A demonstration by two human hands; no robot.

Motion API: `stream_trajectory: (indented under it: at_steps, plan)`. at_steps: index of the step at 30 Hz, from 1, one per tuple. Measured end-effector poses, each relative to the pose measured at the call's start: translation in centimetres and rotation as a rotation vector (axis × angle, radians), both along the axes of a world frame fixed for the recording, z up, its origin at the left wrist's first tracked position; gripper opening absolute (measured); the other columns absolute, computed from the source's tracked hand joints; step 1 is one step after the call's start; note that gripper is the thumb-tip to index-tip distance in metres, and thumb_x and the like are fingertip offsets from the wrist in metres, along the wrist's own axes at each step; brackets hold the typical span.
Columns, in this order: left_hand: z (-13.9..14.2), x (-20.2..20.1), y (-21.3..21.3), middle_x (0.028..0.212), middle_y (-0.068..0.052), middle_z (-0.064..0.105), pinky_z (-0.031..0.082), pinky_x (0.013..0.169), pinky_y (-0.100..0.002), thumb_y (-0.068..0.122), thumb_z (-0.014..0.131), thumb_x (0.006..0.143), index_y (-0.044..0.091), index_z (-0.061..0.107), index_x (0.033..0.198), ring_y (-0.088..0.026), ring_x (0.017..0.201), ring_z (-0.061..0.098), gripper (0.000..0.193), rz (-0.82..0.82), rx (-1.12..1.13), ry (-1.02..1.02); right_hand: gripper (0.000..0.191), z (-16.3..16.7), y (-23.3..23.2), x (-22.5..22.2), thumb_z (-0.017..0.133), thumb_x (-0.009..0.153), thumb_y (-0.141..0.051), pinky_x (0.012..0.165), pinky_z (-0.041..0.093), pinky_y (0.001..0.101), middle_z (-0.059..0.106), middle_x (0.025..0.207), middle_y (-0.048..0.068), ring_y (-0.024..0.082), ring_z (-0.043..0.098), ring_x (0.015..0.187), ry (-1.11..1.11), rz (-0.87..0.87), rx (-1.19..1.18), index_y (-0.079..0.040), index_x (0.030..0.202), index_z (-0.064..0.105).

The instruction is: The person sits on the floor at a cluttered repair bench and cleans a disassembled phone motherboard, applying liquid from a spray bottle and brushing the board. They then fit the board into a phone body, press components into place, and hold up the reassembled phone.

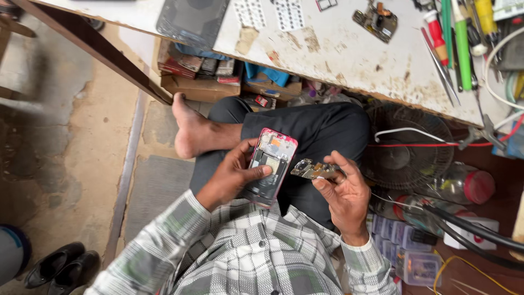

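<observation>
A worn, stained white worktable (349,54) is seen above a dusty concrete floor (71,142). Cardboard boxes (202,82) are stored beneath it, and a grey mat (155,186) is laid nearby in daylight.

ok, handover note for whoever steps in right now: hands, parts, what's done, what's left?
Left hand: holds the opened pink phone over the lap, thumb on its exposed insides.
Right hand: pinches a small circuit board just right of the phone, not touching it.
Bench: white worktable above carries another board part, tweezers and screwdrivers; a dark back cover lies at its left end.
Done: phone is open and the board is out.
Left: board is not yet seated; cover is still off.
</observation>
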State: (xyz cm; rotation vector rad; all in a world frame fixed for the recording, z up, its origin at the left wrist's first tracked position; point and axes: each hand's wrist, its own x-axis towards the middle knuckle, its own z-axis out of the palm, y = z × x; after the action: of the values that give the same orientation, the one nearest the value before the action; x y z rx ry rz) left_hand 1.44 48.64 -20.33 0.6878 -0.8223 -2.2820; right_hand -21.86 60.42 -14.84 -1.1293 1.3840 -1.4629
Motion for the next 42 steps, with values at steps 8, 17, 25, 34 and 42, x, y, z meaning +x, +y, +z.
stream_trajectory:
  at_steps: [8,17,25,34,42]
  plan:
    - [0.5,-4.1,5.0,0.136,-0.007,0.058,0.046,0.109,-0.029,-0.003,0.069,0.094,0.005,0.04,0.149,-0.013,0.126,0.056,0.063,0.037,-0.138,0.002,0.032,0.4,0.8,-2.2,0.06,0.106,-0.003,0.091,0.061,0.0369,0.068,0.116,0.012,0.018,0.069,0.103,-0.372,-0.121,0.096,0.001,0.137,0.055]
    - [-1.0,-5.8,6.3,0.135,-0.006,0.057,0.045,0.109,-0.028,-0.006,0.067,0.093,0.005,0.038,0.149,-0.011,0.126,0.054,0.064,-0.064,-0.167,-0.045,0.025,-0.6,0.5,-2.7,0.067,0.103,-0.005,0.081,0.057,0.0249,0.072,0.104,0.008,0.01,0.068,0.094,-0.003,-0.14,0.153,0.002,0.126,0.061]
    - [-1.1,-5.8,6.2,0.137,-0.006,0.056,0.043,0.111,-0.029,-0.006,0.068,0.092,0.006,0.035,0.152,-0.012,0.128,0.053,0.069,-0.091,-0.17,-0.052,0.016,-1.0,0.3,-2.7,0.071,0.099,-0.007,0.078,0.059,0.0226,0.074,0.098,0.007,0.009,0.07,0.084,0.123,-0.077,0.224,0.001,0.113,0.069]
    - [-1.3,-5.8,6.2,0.135,-0.007,0.058,0.047,0.11,-0.033,-0.004,0.069,0.092,0.009,0.034,0.153,-0.014,0.128,0.055,0.071,-0.12,-0.167,-0.072,0.016,-0.9,0.3,-2.7,0.074,0.096,-0.009,0.076,0.059,0.0223,0.074,0.099,0.006,0.009,0.07,0.084,0.184,-0.047,0.239,-0.001,0.11,0.074]
    - [-1.1,-5.7,6.4,0.135,-0.008,0.057,0.046,0.111,-0.032,-0.005,0.069,0.091,0.007,0.033,0.152,-0.014,0.128,0.055,0.072,-0.125,-0.157,-0.096,0.016,-0.8,0.3,-2.9,0.073,0.096,-0.008,0.075,0.06,0.0231,0.075,0.096,0.007,0.01,0.07,0.081,0.136,-0.032,0.278,0.0,0.11,0.074]
